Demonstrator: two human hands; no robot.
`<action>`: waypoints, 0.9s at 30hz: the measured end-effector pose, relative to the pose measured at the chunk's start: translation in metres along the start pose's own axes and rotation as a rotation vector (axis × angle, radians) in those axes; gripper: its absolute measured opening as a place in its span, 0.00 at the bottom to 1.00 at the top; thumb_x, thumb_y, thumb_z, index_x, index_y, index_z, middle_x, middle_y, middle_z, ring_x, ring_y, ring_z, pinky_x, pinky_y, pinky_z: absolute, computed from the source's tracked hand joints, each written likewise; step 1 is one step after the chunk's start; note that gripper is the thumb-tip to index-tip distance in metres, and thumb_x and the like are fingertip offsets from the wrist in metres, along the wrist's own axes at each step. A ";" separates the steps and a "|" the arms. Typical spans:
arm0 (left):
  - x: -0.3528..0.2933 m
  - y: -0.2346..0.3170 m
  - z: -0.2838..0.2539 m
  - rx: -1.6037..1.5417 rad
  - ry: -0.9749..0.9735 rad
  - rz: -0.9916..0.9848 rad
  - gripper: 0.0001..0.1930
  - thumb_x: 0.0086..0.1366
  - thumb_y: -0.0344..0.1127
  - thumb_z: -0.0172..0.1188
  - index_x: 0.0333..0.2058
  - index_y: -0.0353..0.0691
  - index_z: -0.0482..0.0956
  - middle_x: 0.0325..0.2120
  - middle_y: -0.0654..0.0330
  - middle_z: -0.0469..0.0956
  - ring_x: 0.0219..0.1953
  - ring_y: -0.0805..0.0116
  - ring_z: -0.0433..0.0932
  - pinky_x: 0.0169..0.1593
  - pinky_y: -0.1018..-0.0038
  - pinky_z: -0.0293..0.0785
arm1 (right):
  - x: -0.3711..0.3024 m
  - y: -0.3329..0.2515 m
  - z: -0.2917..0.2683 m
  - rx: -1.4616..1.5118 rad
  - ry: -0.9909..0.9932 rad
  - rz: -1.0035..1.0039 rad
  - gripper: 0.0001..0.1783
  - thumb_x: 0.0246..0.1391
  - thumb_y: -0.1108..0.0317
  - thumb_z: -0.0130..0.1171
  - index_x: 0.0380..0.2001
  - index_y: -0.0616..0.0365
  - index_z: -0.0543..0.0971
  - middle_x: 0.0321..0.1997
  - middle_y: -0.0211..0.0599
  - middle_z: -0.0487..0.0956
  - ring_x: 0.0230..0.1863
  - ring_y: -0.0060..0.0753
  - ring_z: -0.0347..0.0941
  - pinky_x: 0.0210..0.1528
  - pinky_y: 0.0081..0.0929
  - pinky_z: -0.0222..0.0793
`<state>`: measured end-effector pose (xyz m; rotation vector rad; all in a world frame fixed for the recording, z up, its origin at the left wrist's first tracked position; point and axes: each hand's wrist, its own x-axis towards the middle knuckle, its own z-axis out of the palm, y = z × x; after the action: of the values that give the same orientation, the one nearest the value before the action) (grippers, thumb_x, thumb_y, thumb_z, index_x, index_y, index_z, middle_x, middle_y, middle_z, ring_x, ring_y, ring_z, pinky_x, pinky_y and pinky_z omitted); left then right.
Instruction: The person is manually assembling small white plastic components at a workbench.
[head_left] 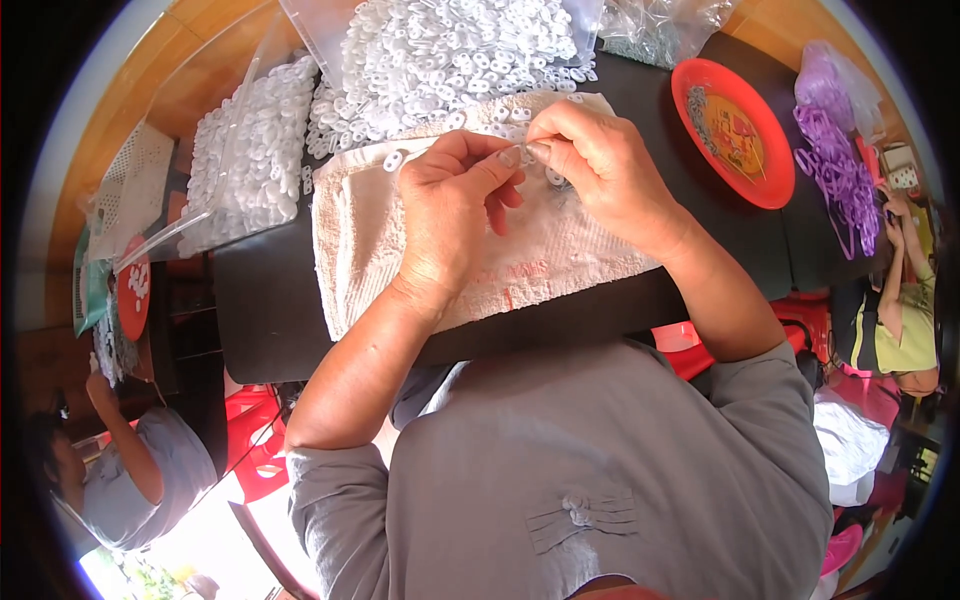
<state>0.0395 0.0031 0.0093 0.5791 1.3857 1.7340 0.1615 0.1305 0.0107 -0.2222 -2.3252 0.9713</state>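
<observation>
Above a folded cream towel (pixel 365 225), my two hands meet fingertip to fingertip. My left hand (pixel 450 205) is closed in a pinch, with a small whitish plastic piece (pixel 527 157) at the thumb tip, partly covered by fingers. Against that same spot, my right hand (pixel 605 175) pinches thumb and forefinger together; what lies between them is too small to make out. A white oval piece with two holes (pixel 394 160) rests on the towel beside my left hand. Another oval piece (pixel 555 177) shows under my right hand, and several more lie along the towel's far edge.
Beyond the towel, white two-holed pieces (pixel 450 55) spill from a clear bin onto the dark table (pixel 265 320). A clear box of white pieces (pixel 245 150) stands left. Rightward are a red plate (pixel 690 95) with small metal parts and purple straps (pixel 840 185). People sit at both sides.
</observation>
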 end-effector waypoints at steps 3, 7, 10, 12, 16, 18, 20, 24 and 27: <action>0.000 0.000 -0.001 0.044 -0.009 -0.003 0.05 0.63 0.25 0.58 0.36 0.30 0.77 0.26 0.55 0.79 0.22 0.73 0.76 0.21 0.80 0.68 | -0.001 0.001 0.005 0.010 0.022 -0.018 0.02 0.57 0.78 0.53 0.34 0.63 0.72 0.28 0.34 0.73 0.28 0.25 0.67 0.33 0.23 0.66; 0.000 -0.002 0.000 0.019 0.003 -0.016 0.04 0.64 0.26 0.58 0.36 0.31 0.76 0.25 0.57 0.78 0.21 0.74 0.74 0.21 0.80 0.67 | -0.005 0.004 0.015 0.033 0.094 -0.042 0.02 0.58 0.78 0.53 0.34 0.62 0.71 0.27 0.32 0.73 0.27 0.23 0.67 0.31 0.22 0.65; -0.002 -0.004 0.002 0.007 0.012 -0.003 0.04 0.65 0.26 0.58 0.35 0.31 0.76 0.24 0.59 0.77 0.20 0.75 0.73 0.21 0.80 0.66 | -0.009 0.003 0.021 0.088 0.121 0.033 0.02 0.59 0.79 0.52 0.34 0.61 0.72 0.28 0.31 0.74 0.27 0.20 0.68 0.30 0.20 0.66; -0.004 -0.005 0.003 0.007 0.018 0.004 0.03 0.65 0.26 0.57 0.35 0.31 0.76 0.24 0.59 0.77 0.20 0.75 0.73 0.21 0.80 0.66 | -0.011 0.000 0.024 0.133 0.132 0.057 0.01 0.59 0.79 0.52 0.34 0.61 0.72 0.28 0.30 0.74 0.27 0.19 0.69 0.30 0.19 0.66; -0.009 -0.006 0.004 -0.008 0.042 0.026 0.03 0.65 0.26 0.57 0.34 0.31 0.76 0.24 0.59 0.77 0.20 0.76 0.72 0.21 0.81 0.65 | -0.014 -0.001 0.029 0.275 0.132 0.140 0.02 0.60 0.79 0.50 0.34 0.63 0.73 0.28 0.27 0.74 0.29 0.17 0.70 0.31 0.17 0.67; -0.006 -0.006 0.003 -0.023 0.047 0.043 0.03 0.65 0.25 0.57 0.34 0.31 0.76 0.23 0.60 0.77 0.20 0.77 0.72 0.21 0.80 0.65 | -0.013 0.000 0.029 0.278 0.121 0.164 0.02 0.61 0.77 0.51 0.34 0.63 0.74 0.29 0.27 0.75 0.29 0.16 0.70 0.31 0.17 0.67; -0.004 -0.007 0.001 0.017 0.042 0.040 0.04 0.65 0.26 0.57 0.34 0.31 0.76 0.23 0.60 0.76 0.20 0.76 0.72 0.21 0.80 0.65 | -0.012 0.000 0.028 0.286 0.104 0.186 0.02 0.61 0.76 0.52 0.35 0.62 0.74 0.30 0.26 0.75 0.30 0.15 0.70 0.32 0.16 0.67; 0.011 0.007 -0.009 -0.044 0.078 0.235 0.04 0.64 0.27 0.58 0.32 0.30 0.75 0.22 0.58 0.76 0.18 0.74 0.72 0.20 0.78 0.66 | -0.002 -0.004 0.016 0.435 0.169 0.221 0.06 0.63 0.70 0.56 0.39 0.61 0.78 0.28 0.24 0.75 0.30 0.13 0.68 0.32 0.15 0.65; 0.023 0.022 -0.030 -0.193 0.231 0.393 0.04 0.64 0.25 0.56 0.32 0.29 0.75 0.23 0.55 0.77 0.19 0.71 0.73 0.20 0.76 0.67 | -0.003 -0.003 0.009 0.242 0.160 0.096 0.05 0.61 0.72 0.57 0.37 0.63 0.77 0.27 0.24 0.74 0.29 0.14 0.67 0.31 0.16 0.64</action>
<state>-0.0037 0.0039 0.0185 0.5855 1.2989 2.2825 0.1588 0.1225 0.0064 -0.3025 -2.0469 1.2248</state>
